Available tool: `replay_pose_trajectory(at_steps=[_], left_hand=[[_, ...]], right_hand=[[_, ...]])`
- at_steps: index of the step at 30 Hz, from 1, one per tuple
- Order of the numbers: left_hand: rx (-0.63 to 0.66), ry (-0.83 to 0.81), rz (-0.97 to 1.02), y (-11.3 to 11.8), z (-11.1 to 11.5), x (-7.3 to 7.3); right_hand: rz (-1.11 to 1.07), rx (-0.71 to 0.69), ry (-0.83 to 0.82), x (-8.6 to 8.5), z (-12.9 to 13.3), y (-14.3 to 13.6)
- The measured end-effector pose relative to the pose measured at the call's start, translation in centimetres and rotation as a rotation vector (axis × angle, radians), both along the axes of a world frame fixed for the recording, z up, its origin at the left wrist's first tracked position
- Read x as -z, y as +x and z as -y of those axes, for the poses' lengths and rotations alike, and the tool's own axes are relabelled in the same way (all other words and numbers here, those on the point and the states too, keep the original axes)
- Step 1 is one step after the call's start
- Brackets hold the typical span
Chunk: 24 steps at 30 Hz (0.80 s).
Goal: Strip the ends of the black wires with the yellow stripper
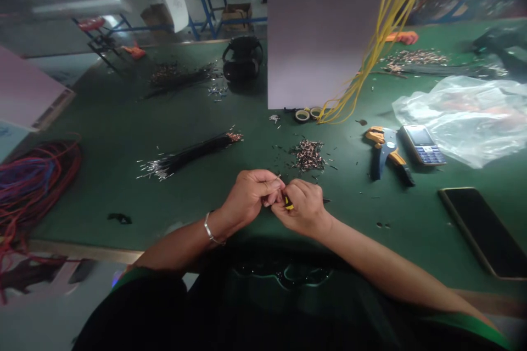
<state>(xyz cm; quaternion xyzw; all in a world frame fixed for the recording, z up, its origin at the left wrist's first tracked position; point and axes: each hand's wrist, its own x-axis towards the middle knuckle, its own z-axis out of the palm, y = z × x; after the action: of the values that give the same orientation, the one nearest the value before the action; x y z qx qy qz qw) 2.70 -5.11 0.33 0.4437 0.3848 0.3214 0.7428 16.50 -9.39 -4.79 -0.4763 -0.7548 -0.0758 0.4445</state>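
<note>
Green desk (102,186), two hands meeting at its near side

On the left sits a heap of red and blue cable (41,186); to its right lies a bundle of dark wires (193,153). Near centre, the left hand (251,197) pinches a thin piece (279,176), too small to identify, and the right hand (304,205) grips a yellow-and-black object (289,203), mostly hidden.

The thin piece could slip if the left hand's pinch loosens; if the hidden object has a blade, it could nick the left hand, being so close. A careless sweep might scatter the clippings (308,154) just beyond.

Counted left to right: one cable heap, one bundle, two hands, one hidden object, clippings beyond counting, two tape rolls (302,115), several yellow wires (381,49), one orange-and-grey tool (386,148), one keypad phone (422,144), one plastic bag (469,120), one smartphone (483,233).
</note>
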Motion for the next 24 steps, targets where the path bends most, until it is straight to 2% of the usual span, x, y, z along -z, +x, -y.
replay_pose_trajectory(at_steps=[3,5,10,13,17,24], left_hand=[[0.013,-0.02,0.009,-0.2,-0.3,0.1],[0.028,-0.042,0.028,-0.4,-0.6,0.2],[-0.007,-0.097,0.094,-1.1,-1.5,0.1],[-0.014,-0.148,0.147,-1.4,-1.9,0.0],[-0.054,-0.19,0.138,-1.6,-2.0,0.1],[-0.062,-0.157,0.153,-1.9,-2.1,0.0]], right_hand=[[-0.084,-0.056,-0.061,-0.2,-0.1,0.1],[-0.213,-0.103,-0.182,-0.4,-0.2,0.4],[-0.768,-0.289,-0.747,-1.2,-0.4,1.2],[-1.054,-0.428,-0.954,-1.4,-0.5,1.4],[-1.2,-0.523,-1.006,-1.5,-0.7,1.5],[-1.284,-0.554,-0.994,-0.9,-0.6,1.3]])
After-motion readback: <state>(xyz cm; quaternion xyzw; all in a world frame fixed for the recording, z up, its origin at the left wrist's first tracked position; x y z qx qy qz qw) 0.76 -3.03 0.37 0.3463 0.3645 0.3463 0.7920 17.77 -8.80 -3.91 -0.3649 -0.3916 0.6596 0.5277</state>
